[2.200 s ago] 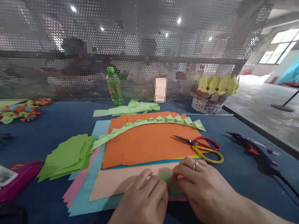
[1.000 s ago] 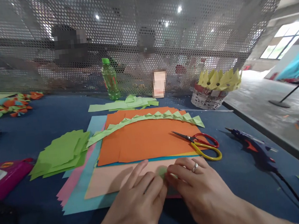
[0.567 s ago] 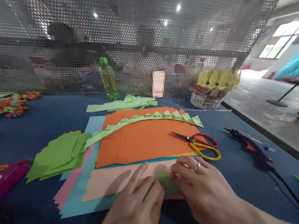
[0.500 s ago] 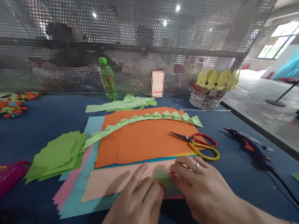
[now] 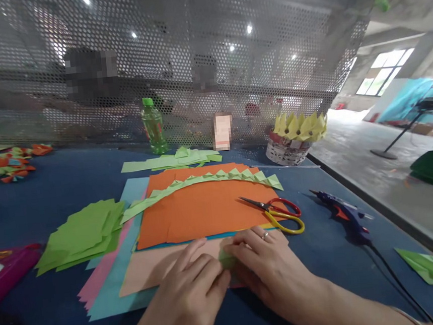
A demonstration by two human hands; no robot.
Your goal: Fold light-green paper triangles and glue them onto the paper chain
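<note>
A small piece of green paper (image 5: 227, 258) lies between my hands over the peach sheet (image 5: 150, 267). My left hand (image 5: 191, 288) is closed at its left side, with the index finger stretched forward. My right hand (image 5: 270, 274), with a ring, pinches its right side; the fingers hide most of the piece. Just beyond is a stack of orange paper (image 5: 201, 212), crossed by a light green strip with pointed folds (image 5: 176, 185). Scissors (image 5: 268, 207) with a red and a yellow handle rest partly open on the stack's right side.
A green paper pile (image 5: 80, 232) and a magenta object (image 5: 16, 271) are left. Green strips (image 5: 167, 162), a bottle (image 5: 153, 130) and a yellow-pointed basket (image 5: 291, 146) stand or lie behind. A corded glue gun (image 5: 342, 209) and folded green paper (image 5: 430, 267) lie right.
My right hand has moved left, closer to my left hand, and covers more of the green piece. The view has tilted up and turned slightly right.
</note>
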